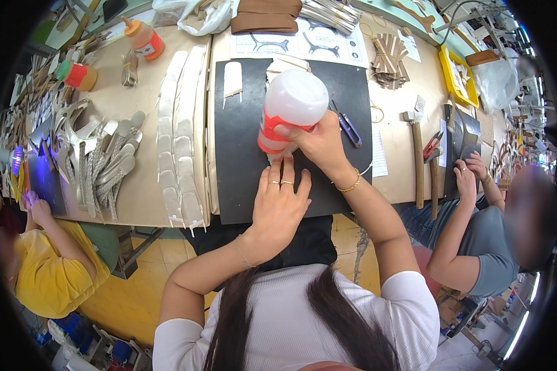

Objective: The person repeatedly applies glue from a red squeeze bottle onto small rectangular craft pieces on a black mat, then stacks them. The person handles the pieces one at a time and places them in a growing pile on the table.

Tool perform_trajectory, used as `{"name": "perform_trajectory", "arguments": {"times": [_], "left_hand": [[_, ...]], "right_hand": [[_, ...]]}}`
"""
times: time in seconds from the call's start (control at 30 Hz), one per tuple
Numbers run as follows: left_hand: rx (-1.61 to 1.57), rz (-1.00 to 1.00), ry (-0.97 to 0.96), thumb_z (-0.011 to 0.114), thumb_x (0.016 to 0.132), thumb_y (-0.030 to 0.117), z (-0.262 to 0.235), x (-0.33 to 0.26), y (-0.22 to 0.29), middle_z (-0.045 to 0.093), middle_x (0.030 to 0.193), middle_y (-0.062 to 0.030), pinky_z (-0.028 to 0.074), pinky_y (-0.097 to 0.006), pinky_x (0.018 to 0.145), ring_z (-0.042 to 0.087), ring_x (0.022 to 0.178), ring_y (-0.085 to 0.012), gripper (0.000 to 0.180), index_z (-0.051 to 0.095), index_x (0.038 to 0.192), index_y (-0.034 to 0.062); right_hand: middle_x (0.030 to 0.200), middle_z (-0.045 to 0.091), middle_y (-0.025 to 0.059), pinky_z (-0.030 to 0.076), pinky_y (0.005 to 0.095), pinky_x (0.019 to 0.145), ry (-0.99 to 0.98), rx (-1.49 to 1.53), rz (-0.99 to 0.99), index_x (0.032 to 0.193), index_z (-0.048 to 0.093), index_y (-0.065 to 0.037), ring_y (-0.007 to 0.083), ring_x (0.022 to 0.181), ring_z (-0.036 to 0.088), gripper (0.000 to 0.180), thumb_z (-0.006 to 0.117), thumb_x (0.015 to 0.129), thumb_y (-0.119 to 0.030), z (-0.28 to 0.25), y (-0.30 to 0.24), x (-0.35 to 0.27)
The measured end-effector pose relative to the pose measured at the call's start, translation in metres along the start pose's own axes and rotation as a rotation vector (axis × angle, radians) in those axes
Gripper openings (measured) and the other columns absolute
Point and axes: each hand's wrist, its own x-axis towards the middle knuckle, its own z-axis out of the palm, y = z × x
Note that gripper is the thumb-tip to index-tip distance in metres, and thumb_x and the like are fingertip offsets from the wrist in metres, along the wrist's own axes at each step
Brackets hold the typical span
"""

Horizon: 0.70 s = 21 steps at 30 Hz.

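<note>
My right hand (315, 143) grips a white squeeze bottle with a red band (289, 110), tipped nozzle-down over the black work mat (241, 136). My left hand (278, 201) lies flat on the mat just below the bottle, fingers pressing on a small pale piece that is mostly hidden beneath them. A cream-coloured strip (232, 78) lies at the mat's upper left. Small dark snips (349, 127) rest on the mat just right of my right hand.
Rows of pale sole-shaped pieces (181, 136) lie left of the mat, beside a heap of silvery straps (102, 161). Orange-capped bottles (143, 38) stand far left. Hammers (416, 154) lie to the right. One seated person works at the left (49, 260), another at the right (476, 235).
</note>
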Motion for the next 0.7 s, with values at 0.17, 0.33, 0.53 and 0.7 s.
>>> {"name": "perform_trajectory", "arguments": {"times": [0.17, 0.33, 0.53, 0.7], "left_hand": [[-0.009, 0.007, -0.018, 0.075, 0.082, 0.026, -0.006, 0.001, -0.003, 0.048, 0.135, -0.0276, 0.038, -0.049, 0.105, 0.047, 0.126, -0.0407, 0.054, 0.057, 0.127, 0.0033], [-0.032, 0.020, -0.040, 0.074, 0.083, 0.025, -0.013, 0.009, -0.008, 0.051, 0.133, -0.0262, 0.040, -0.046, 0.102, 0.049, 0.123, -0.0380, 0.050, 0.057, 0.125, 0.0032], [-0.055, 0.026, -0.027, 0.073, 0.083, 0.024, -0.017, 0.012, -0.010, 0.053, 0.130, -0.0242, 0.041, -0.044, 0.099, 0.052, 0.118, -0.0355, 0.046, 0.058, 0.122, 0.0036], [-0.091, 0.018, -0.023, 0.073, 0.084, 0.022, -0.020, 0.013, -0.012, 0.053, 0.130, -0.0221, 0.042, -0.044, 0.098, 0.052, 0.116, -0.0342, 0.042, 0.060, 0.120, 0.0042]], "right_hand": [[0.102, 0.072, 0.0107, 0.054, 0.0314, 0.081, 0.221, 0.307, 0.083, 0.110, 0.067, 0.005, 0.0155, 0.093, 0.067, 0.039, 0.078, 0.086, -0.023, -0.019, 0.004, 0.004], [0.097, 0.073, 0.0104, 0.055, 0.0304, 0.078, 0.299, 0.064, 0.063, 0.107, 0.067, 0.005, 0.0152, 0.088, 0.068, 0.042, 0.084, 0.080, -0.024, -0.040, 0.006, -0.001], [0.095, 0.074, 0.0114, 0.056, 0.0309, 0.076, 0.212, -0.055, 0.011, 0.103, 0.068, 0.004, 0.0164, 0.087, 0.070, 0.047, 0.089, 0.072, -0.025, -0.034, 0.005, -0.006], [0.095, 0.074, 0.0113, 0.056, 0.0317, 0.077, 0.206, -0.141, 0.004, 0.104, 0.067, 0.004, 0.0179, 0.087, 0.071, 0.049, 0.090, 0.069, -0.022, -0.039, 0.004, -0.017]]}}
